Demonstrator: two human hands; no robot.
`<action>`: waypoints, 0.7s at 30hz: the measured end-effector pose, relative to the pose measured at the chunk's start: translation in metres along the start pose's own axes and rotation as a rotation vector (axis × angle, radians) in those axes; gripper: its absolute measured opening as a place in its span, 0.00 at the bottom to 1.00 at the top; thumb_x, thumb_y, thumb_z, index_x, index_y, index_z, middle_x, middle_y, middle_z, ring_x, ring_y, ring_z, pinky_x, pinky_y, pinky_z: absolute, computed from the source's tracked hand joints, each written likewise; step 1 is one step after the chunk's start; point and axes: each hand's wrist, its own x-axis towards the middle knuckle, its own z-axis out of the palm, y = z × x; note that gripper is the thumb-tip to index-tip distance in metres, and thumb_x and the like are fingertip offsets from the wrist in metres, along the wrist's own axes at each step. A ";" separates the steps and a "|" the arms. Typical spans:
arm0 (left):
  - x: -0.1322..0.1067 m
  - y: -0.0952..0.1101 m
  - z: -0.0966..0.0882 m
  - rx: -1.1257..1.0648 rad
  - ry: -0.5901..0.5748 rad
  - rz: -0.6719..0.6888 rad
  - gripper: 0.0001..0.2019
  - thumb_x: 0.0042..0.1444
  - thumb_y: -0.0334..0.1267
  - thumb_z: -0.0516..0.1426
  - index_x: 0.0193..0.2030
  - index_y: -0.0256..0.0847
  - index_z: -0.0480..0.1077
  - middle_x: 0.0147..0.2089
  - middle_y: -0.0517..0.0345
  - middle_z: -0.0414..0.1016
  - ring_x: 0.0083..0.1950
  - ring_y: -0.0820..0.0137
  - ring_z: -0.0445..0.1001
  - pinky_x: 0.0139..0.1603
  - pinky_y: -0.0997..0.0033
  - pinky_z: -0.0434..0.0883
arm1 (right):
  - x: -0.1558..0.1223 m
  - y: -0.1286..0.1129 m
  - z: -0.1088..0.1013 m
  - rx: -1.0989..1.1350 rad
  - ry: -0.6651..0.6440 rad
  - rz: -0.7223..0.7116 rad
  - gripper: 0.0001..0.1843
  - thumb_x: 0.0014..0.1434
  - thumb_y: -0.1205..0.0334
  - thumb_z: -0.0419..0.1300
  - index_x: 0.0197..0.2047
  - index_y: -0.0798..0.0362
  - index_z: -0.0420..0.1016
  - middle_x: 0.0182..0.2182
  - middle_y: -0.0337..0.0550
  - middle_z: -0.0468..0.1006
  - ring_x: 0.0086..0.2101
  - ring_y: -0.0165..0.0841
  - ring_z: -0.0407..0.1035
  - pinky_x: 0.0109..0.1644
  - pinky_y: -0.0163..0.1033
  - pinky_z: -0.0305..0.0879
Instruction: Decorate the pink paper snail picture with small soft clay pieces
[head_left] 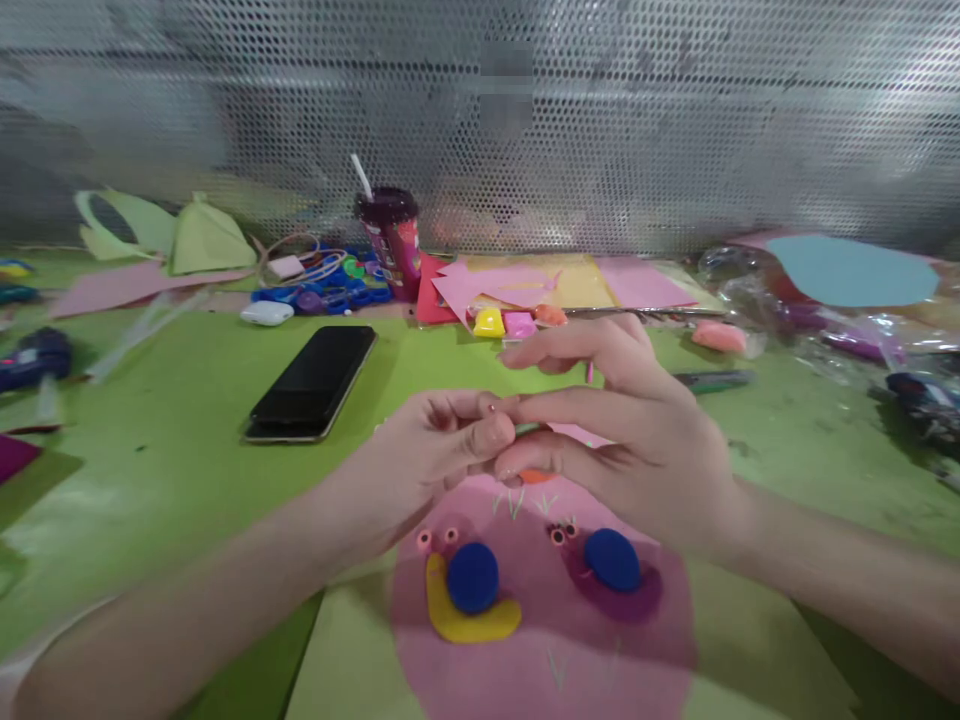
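Observation:
My left hand (431,450) and my right hand (622,430) meet at the fingertips above a round pink paper (547,650). Both pinch a tiny piece together; a bit of orange clay (536,476) shows just under my right fingers. On the pink paper lie two clay snails: a yellow snail with a blue shell (469,595) and a purple snail with a blue shell (611,575). What the left fingers pinch is too small to name.
A black phone (315,383) lies left of the hands on the green table (172,440). Behind are a dark cup with a straw (391,240), coloured paper sheets (555,280), clay lumps (517,322), blue scissors (330,290) and plastic bags (817,320) at the right.

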 end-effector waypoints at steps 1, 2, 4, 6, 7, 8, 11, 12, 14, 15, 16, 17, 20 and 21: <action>0.000 -0.001 0.001 -0.021 0.024 -0.002 0.10 0.46 0.44 0.67 0.28 0.39 0.76 0.25 0.63 0.72 0.27 0.78 0.69 0.32 0.79 0.67 | 0.000 0.002 0.000 -0.035 -0.009 -0.028 0.05 0.58 0.60 0.62 0.35 0.50 0.79 0.45 0.46 0.74 0.45 0.37 0.65 0.52 0.45 0.64; 0.000 -0.003 0.001 -0.047 0.049 -0.007 0.09 0.47 0.43 0.67 0.28 0.40 0.76 0.25 0.63 0.72 0.27 0.78 0.69 0.30 0.79 0.67 | -0.001 0.004 0.001 -0.076 -0.025 -0.064 0.07 0.58 0.58 0.62 0.37 0.50 0.79 0.46 0.46 0.74 0.46 0.38 0.64 0.53 0.46 0.62; 0.000 -0.005 0.003 -0.081 0.085 -0.017 0.08 0.49 0.42 0.65 0.28 0.41 0.75 0.25 0.64 0.72 0.26 0.78 0.69 0.29 0.79 0.67 | -0.003 0.009 0.003 -0.140 -0.045 -0.126 0.11 0.60 0.55 0.59 0.38 0.53 0.79 0.48 0.48 0.73 0.47 0.40 0.62 0.54 0.47 0.61; 0.002 -0.005 0.004 -0.068 0.122 -0.010 0.08 0.51 0.42 0.65 0.27 0.40 0.75 0.26 0.63 0.73 0.27 0.77 0.70 0.31 0.77 0.68 | -0.005 0.012 0.005 -0.169 -0.056 -0.135 0.12 0.63 0.57 0.57 0.39 0.55 0.79 0.49 0.48 0.73 0.47 0.40 0.61 0.54 0.46 0.61; 0.002 -0.005 0.004 -0.037 0.141 -0.003 0.08 0.51 0.42 0.65 0.28 0.40 0.76 0.26 0.63 0.73 0.27 0.76 0.71 0.33 0.76 0.69 | -0.006 0.012 0.006 -0.172 -0.058 -0.133 0.12 0.64 0.60 0.56 0.39 0.56 0.79 0.49 0.49 0.73 0.47 0.40 0.61 0.54 0.46 0.61; 0.003 -0.005 0.004 0.001 0.154 0.005 0.08 0.50 0.43 0.65 0.29 0.40 0.76 0.26 0.62 0.74 0.28 0.75 0.71 0.34 0.75 0.69 | -0.006 0.013 0.007 -0.175 -0.059 -0.127 0.12 0.64 0.63 0.54 0.39 0.56 0.78 0.49 0.48 0.73 0.47 0.39 0.61 0.53 0.45 0.62; 0.003 -0.003 0.003 0.092 0.156 -0.003 0.09 0.52 0.43 0.64 0.32 0.40 0.78 0.29 0.59 0.77 0.32 0.73 0.73 0.36 0.75 0.69 | -0.008 0.012 0.009 -0.209 -0.050 -0.105 0.12 0.65 0.65 0.52 0.41 0.53 0.78 0.49 0.46 0.74 0.46 0.38 0.63 0.51 0.45 0.64; 0.003 -0.003 0.003 0.106 0.151 -0.008 0.09 0.52 0.44 0.63 0.33 0.40 0.78 0.30 0.58 0.78 0.32 0.72 0.74 0.37 0.74 0.69 | -0.008 0.012 0.009 -0.229 -0.035 -0.103 0.12 0.65 0.65 0.52 0.40 0.53 0.78 0.48 0.46 0.75 0.46 0.38 0.64 0.51 0.45 0.65; 0.003 -0.004 0.002 0.132 0.153 0.008 0.09 0.53 0.43 0.63 0.33 0.40 0.78 0.32 0.57 0.79 0.33 0.71 0.74 0.38 0.73 0.70 | -0.008 0.011 0.008 -0.247 -0.005 -0.098 0.10 0.64 0.64 0.54 0.38 0.51 0.78 0.47 0.45 0.76 0.45 0.37 0.66 0.51 0.44 0.65; 0.003 -0.004 0.002 0.151 0.154 0.027 0.08 0.52 0.43 0.63 0.33 0.41 0.78 0.32 0.57 0.79 0.34 0.71 0.74 0.38 0.73 0.70 | -0.008 0.010 0.008 -0.241 0.015 -0.097 0.09 0.63 0.64 0.56 0.37 0.51 0.78 0.46 0.45 0.77 0.44 0.36 0.67 0.51 0.44 0.65; 0.003 -0.004 0.002 0.169 0.157 0.049 0.08 0.52 0.43 0.63 0.34 0.41 0.79 0.33 0.57 0.79 0.34 0.71 0.74 0.38 0.72 0.70 | -0.008 0.010 0.007 -0.231 0.038 -0.095 0.07 0.63 0.65 0.57 0.36 0.50 0.77 0.45 0.45 0.77 0.43 0.35 0.68 0.51 0.44 0.65; 0.003 -0.005 0.002 0.184 0.164 0.071 0.08 0.52 0.43 0.64 0.34 0.41 0.79 0.33 0.57 0.79 0.35 0.70 0.73 0.38 0.73 0.71 | -0.008 0.009 0.007 -0.210 0.052 -0.091 0.06 0.62 0.64 0.57 0.36 0.50 0.76 0.44 0.44 0.77 0.42 0.34 0.69 0.50 0.44 0.66; 0.002 -0.005 0.004 0.178 0.204 0.097 0.08 0.51 0.43 0.64 0.33 0.42 0.79 0.33 0.59 0.78 0.34 0.73 0.72 0.36 0.75 0.71 | -0.007 0.009 0.006 -0.102 0.039 -0.054 0.06 0.63 0.63 0.57 0.36 0.47 0.75 0.44 0.41 0.77 0.42 0.33 0.69 0.49 0.44 0.67; 0.002 -0.005 0.004 0.161 0.215 0.092 0.08 0.50 0.43 0.65 0.32 0.42 0.78 0.32 0.60 0.77 0.33 0.74 0.72 0.35 0.77 0.70 | -0.007 0.008 0.006 -0.058 0.026 -0.037 0.05 0.63 0.63 0.58 0.36 0.47 0.75 0.45 0.40 0.77 0.44 0.34 0.69 0.50 0.44 0.67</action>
